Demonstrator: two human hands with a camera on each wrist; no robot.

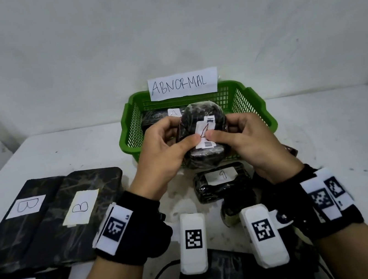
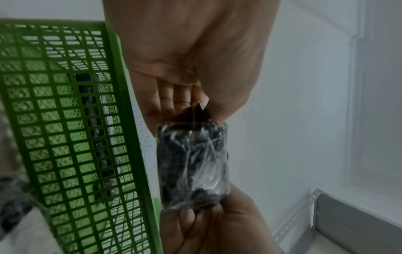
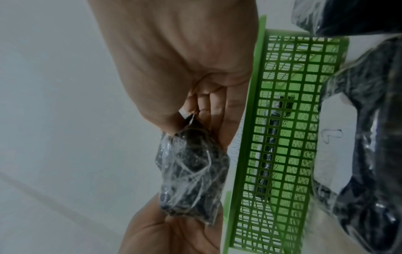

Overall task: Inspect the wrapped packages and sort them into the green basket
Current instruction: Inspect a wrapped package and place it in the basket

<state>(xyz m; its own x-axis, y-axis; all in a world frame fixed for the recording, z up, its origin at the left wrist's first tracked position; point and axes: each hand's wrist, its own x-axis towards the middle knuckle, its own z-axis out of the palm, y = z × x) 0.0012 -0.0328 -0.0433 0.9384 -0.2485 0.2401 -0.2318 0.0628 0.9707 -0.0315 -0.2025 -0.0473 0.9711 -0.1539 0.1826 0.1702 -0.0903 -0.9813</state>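
Before one green basket point(image 1: 254, 104), two hands, one wrapped package point(image 1: 202, 122)

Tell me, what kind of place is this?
Probably a parcel-checking station: a green basket with an "ABNORMAL" sign, lettered wrapped packages on a white table, plain wall behind.
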